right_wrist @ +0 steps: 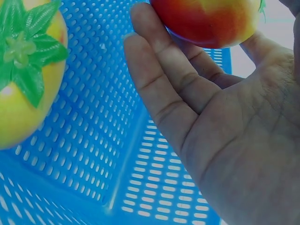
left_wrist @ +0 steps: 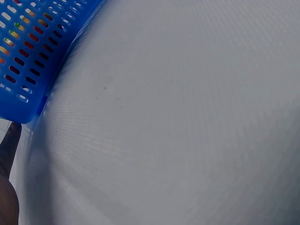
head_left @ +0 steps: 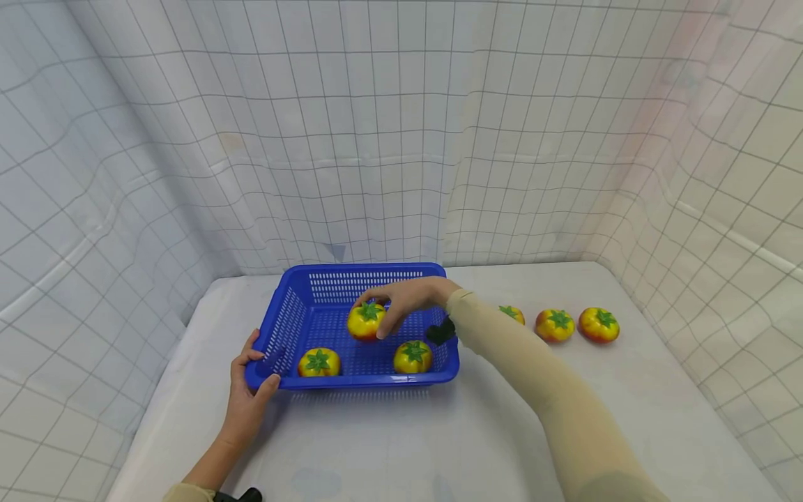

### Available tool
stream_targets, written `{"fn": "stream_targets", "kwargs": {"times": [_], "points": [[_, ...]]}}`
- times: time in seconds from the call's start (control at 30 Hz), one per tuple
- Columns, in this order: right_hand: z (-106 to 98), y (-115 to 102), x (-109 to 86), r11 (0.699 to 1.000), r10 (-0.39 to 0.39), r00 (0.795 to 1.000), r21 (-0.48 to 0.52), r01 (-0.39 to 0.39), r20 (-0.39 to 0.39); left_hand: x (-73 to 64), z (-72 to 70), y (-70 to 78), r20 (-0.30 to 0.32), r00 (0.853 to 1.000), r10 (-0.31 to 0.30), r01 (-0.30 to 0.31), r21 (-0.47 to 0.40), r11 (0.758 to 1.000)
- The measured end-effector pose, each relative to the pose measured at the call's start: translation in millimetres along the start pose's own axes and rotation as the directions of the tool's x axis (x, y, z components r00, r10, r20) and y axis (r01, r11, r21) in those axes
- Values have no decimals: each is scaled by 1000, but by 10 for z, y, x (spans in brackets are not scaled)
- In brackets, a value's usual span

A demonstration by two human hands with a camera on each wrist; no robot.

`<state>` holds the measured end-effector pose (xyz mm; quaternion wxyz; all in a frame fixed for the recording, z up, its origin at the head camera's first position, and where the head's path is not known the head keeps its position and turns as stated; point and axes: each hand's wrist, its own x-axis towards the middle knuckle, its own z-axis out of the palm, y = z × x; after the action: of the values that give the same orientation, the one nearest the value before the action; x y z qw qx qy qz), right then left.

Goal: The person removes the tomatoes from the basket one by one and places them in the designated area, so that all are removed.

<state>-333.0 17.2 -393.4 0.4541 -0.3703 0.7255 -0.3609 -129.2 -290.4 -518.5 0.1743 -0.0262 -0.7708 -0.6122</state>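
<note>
A blue perforated plastic basket (head_left: 370, 381) stands on the white-covered table. My right hand (head_left: 410, 298) holds a yellow-and-red tomato (head_left: 364, 323) with a green leafy top, thumb on one side and fingers on the other, over the inside of the basket. In the right wrist view the red underside of this held tomato (right_wrist: 211, 23) shows by the fingers. Two more tomatoes lie in the basket along its front wall, one on the left (head_left: 319, 362) and one on the right (head_left: 413, 358). With thumb and fingers, my left hand (head_left: 247, 397) grips the basket's front left corner.
To the right of the basket, three similar tomatoes sit in a row on the table: one partly behind my right forearm (head_left: 513, 313), a middle one (head_left: 555, 325) and a right one (head_left: 599, 325). White grid-patterned sheets (head_left: 389, 139) enclose the table at the back and sides.
</note>
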Motion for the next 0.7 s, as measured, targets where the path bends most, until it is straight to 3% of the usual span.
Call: {"fn": "stream_targets", "kwargs": {"times": [0.23, 0.7], "points": [[-63, -10, -138, 999, -34, 998, -43, 32, -54, 4, 1, -1, -4, 1000, -1, 1, -14, 1000], [-183, -28, -543, 993, -22, 986, -115, 2, -166, 2, 4, -9, -9, 1000, 2, -2, -32, 999]]}}
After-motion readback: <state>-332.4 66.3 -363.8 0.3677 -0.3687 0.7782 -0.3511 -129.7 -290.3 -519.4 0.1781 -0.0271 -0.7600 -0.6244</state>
